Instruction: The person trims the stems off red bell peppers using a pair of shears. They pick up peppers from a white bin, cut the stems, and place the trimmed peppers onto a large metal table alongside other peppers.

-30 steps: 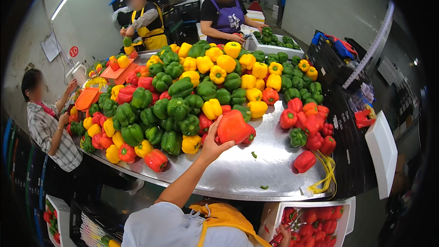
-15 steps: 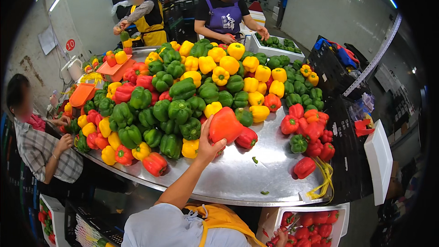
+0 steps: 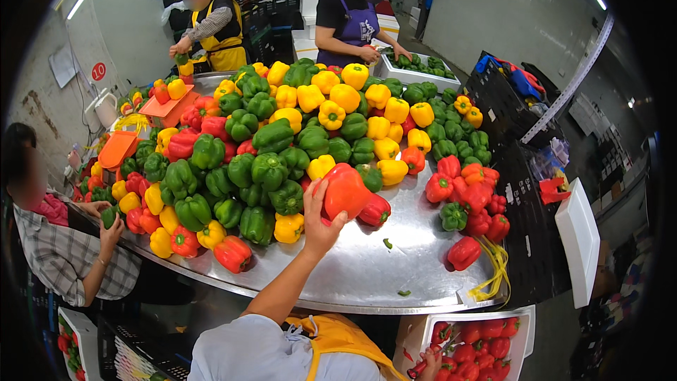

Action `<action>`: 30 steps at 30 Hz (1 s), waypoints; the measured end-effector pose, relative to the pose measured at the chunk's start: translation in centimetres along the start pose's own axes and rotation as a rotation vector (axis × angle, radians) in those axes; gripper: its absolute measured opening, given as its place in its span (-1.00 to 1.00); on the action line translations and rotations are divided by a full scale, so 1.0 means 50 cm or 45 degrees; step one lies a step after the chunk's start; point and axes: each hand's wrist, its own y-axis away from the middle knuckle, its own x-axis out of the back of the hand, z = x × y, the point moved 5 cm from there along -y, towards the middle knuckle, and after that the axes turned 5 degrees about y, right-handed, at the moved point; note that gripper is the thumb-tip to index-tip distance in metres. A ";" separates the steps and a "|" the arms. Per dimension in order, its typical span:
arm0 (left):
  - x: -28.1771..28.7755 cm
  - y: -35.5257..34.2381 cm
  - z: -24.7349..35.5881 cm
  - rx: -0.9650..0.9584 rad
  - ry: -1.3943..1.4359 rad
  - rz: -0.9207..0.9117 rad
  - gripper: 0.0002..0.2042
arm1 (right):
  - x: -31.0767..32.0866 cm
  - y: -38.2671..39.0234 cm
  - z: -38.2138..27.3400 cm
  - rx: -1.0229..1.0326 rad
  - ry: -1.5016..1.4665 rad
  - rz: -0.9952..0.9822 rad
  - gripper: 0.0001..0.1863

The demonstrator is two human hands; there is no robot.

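My left hand (image 3: 321,224) is wrapped around a big red pepper (image 3: 345,192), with my thumb near the bottom of it. I have it over the shiny metal table (image 3: 352,282), in front of the big heap. Green peppers (image 3: 255,224) and yellow peppers (image 3: 344,95) fill most of that heap. My right hand (image 3: 430,365) is down low by a white box (image 3: 527,331) with lots of red peppers inside. It is curled around a tool with red handles (image 3: 416,368), but that part is small and hard to see. On my right, a lone red pepper (image 3: 464,253) lies near some yellow strings (image 3: 498,268).
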 end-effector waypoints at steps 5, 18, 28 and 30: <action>0.033 -0.053 -0.058 0.783 1.031 0.109 -0.49 | 0.045 -0.026 0.074 0.013 0.061 -0.002 -0.69; 0.355 -0.323 -0.165 0.590 1.156 -0.068 -0.35 | -0.148 -0.056 -0.070 0.221 0.396 0.008 -0.65; 0.536 -0.470 -0.161 -0.351 -0.585 0.333 -0.09 | -0.330 -0.079 -0.147 0.315 0.539 -0.017 -0.65; 0.553 -0.486 -0.172 -0.359 -0.571 0.364 -0.08 | -0.358 -0.084 -0.158 0.331 0.560 -0.019 -0.65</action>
